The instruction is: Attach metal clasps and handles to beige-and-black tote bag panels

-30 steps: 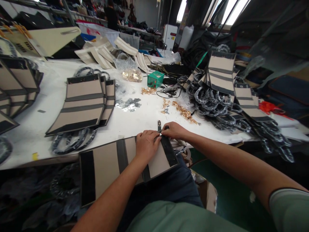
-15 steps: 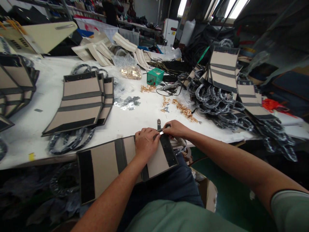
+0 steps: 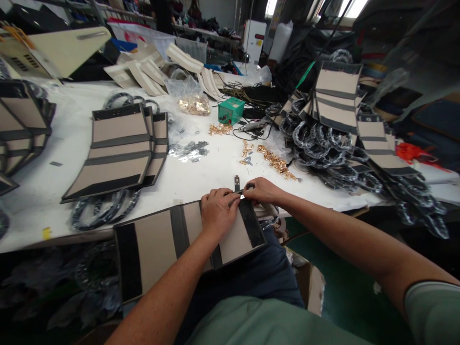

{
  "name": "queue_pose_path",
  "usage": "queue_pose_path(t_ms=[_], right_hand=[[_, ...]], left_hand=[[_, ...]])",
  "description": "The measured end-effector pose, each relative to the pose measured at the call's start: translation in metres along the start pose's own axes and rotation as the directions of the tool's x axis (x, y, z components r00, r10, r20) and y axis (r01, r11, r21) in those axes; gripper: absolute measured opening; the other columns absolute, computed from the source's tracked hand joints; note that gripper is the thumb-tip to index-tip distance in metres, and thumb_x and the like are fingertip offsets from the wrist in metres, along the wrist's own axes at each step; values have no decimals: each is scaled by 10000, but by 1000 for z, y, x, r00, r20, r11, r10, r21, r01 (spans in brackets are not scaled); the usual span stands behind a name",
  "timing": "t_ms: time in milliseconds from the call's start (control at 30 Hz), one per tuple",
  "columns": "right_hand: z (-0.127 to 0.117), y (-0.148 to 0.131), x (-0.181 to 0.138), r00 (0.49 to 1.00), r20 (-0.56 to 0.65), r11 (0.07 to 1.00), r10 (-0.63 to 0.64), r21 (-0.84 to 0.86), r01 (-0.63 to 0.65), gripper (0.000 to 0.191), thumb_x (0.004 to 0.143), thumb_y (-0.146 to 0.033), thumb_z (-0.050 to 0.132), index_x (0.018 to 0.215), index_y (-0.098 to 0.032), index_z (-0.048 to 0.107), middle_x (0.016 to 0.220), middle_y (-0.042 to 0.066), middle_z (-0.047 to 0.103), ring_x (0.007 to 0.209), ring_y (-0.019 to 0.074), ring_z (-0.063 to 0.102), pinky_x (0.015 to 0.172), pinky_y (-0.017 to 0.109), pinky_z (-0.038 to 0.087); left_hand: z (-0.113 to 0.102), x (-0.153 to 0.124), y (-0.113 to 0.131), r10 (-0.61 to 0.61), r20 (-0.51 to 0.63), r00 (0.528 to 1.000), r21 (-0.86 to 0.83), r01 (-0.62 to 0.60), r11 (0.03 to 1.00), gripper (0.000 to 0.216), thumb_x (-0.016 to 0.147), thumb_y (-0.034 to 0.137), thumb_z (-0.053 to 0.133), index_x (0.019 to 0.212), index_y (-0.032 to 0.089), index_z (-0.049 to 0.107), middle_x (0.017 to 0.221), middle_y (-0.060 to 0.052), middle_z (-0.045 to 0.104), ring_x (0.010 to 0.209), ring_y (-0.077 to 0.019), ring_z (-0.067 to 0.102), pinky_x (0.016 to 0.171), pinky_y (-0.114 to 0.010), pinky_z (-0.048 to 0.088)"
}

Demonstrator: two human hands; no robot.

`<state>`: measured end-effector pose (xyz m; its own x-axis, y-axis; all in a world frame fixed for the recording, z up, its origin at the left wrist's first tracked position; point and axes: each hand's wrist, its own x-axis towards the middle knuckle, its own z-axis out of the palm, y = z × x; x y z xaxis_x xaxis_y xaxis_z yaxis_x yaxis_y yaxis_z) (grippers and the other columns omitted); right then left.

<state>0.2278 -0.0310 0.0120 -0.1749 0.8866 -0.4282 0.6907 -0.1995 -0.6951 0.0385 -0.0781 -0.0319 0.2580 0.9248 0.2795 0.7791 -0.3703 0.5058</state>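
A beige-lined bag panel (image 3: pixel 157 241) with black bands lies across my lap, its far side against the table edge. My left hand (image 3: pixel 219 207) rests on the panel, fingers curled over its far edge and thumb towards a small shiny metal plate (image 3: pixel 242 197). My right hand (image 3: pixel 264 191) is closed in a pinch at that plate, by the panel's far right corner. Just beyond the fingers, a dark strap tab (image 3: pixel 236 182) with metal fittings sticks out onto the table. Part of a plastic-wrapped handle (image 3: pixel 270 222) shows under the panel's right end. My fingertips hide the exact grip.
Gold-coloured metal pieces (image 3: pixel 276 162) and thin silver plates (image 3: pixel 192 151) lie on the white table (image 3: pixel 215 172). Behind them stand a green box (image 3: pixel 231 110) and a corded hand tool (image 3: pixel 251 125). Stacked bag panels (image 3: pixel 120 139) are at left; more panels (image 3: pixel 338 103) with wrapped handles are piled right.
The camera view has shifted slightly. Both hands stay at the same spot on the panel, with only a very small movement at the metal plate.
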Motion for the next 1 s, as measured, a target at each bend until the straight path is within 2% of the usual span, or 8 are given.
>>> queue_pose_path(t_ms=[300, 433, 533, 667, 767, 900, 1000], right_hand=[[0, -1, -1, 1000, -12, 997, -13, -80, 12, 160, 721, -241, 609, 805, -151, 711, 546, -2, 631, 511, 143, 601, 483, 205, 440], [0, -1, 1, 1000, -19, 999, -4, -48, 3, 129, 712, -222, 603, 774, -151, 691, 550, -3, 621, 509, 137, 591, 475, 201, 434], [-2, 1, 1, 1000, 18, 999, 12, 36, -13, 113, 714, -224, 609, 761, -148, 679, 533, -11, 595, 494, 128, 567, 471, 200, 432], [-5, 6, -1, 997, 70, 989, -44, 146, 33, 174, 713, -228, 618, 843, -152, 706, 570, -23, 601, 516, 120, 554, 504, 206, 450], [-2, 7, -6, 998, 0, 995, -57, 86, 57, 210, 707, -221, 612, 865, -156, 734, 606, -22, 620, 542, 115, 550, 513, 202, 422], [6, 2, -15, 978, -149, 985, -144, -119, 126, 160, 712, -218, 611, 779, -160, 744, 637, -19, 639, 616, 112, 555, 552, 204, 376], [11, 0, -19, 969, -192, 977, -156, -177, 122, 158, 723, -238, 610, 762, -162, 743, 609, -29, 617, 621, 112, 540, 553, 213, 351]], left_hand=[[4, -1, 1, 33, -47, 998, 22, -32, 999, 187, 952, 339, 598, 1058, 347, 753, 1150, -17, 709, 1075, -260, 571, 880, -454, 356], [4, -1, 1, 48, -41, 998, 32, -47, 998, 206, 968, 349, 573, 1083, 346, 743, 1165, -18, 705, 1083, -261, 569, 893, -459, 349], [3, 0, 2, 40, -29, 999, 32, -39, 999, 213, 979, 350, 550, 1084, 329, 733, 1158, -21, 706, 1078, -258, 570, 887, -453, 353], [1, 1, 4, 38, -2, 999, 46, -38, 998, 195, 980, 329, 538, 1078, 305, 705, 1160, -15, 703, 1076, -254, 571, 882, -450, 357], [-1, 2, 7, 42, 25, 999, 67, -44, 997, 196, 981, 314, 522, 1089, 286, 683, 1173, -35, 697, 1084, -262, 566, 889, -455, 356], [-2, 2, 9, 34, 42, 999, 87, -37, 995, 190, 992, 308, 494, 1070, 272, 664, 1155, -50, 699, 1077, -271, 562, 897, -464, 350], [-1, 1, 9, 41, 41, 998, 99, -45, 994, 185, 1000, 310, 480, 1063, 275, 650, 1132, -41, 702, 1067, -271, 559, 889, -463, 352]])
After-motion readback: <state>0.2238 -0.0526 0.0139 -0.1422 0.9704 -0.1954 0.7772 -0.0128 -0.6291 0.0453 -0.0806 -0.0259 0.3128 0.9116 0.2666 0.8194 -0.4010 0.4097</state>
